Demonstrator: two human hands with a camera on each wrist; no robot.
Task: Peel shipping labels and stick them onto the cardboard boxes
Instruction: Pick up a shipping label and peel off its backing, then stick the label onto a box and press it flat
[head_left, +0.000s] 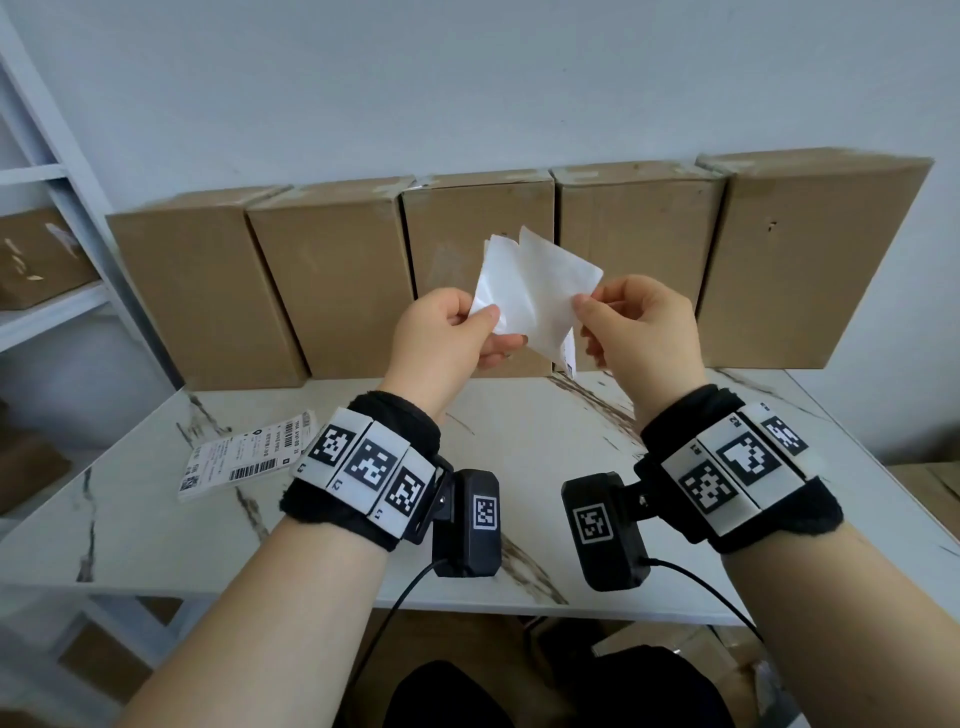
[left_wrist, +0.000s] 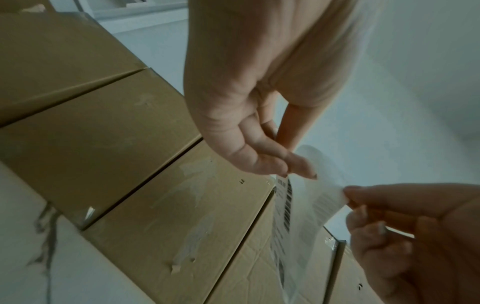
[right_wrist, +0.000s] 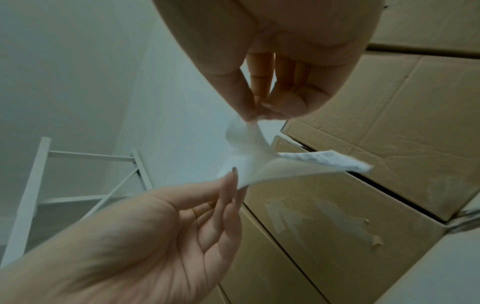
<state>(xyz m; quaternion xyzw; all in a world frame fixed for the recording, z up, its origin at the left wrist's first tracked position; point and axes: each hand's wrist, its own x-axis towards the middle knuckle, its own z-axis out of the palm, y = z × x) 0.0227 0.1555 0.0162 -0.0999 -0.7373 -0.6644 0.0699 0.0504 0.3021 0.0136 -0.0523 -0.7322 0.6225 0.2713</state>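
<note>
A white shipping label (head_left: 558, 275) is partly peeled from its glossy backing sheet (head_left: 501, 283), and both are held in the air in front of the middle cardboard box (head_left: 452, 218). My left hand (head_left: 491, 325) pinches the backing's lower left corner. My right hand (head_left: 584, 317) pinches the label's right edge, and the two sheets spread apart in a V. The left wrist view shows barcode print on the label (left_wrist: 287, 205) between my left hand (left_wrist: 296, 170) and my right hand (left_wrist: 348, 197). Several brown boxes stand in a row against the wall.
A stack of printed labels (head_left: 244, 457) lies on the marble table (head_left: 519, 441) to the left of my left wrist. A white shelf rack (head_left: 52, 171) at far left holds another box (head_left: 36, 254). Old tape residue (right_wrist: 311, 218) marks the middle box's face.
</note>
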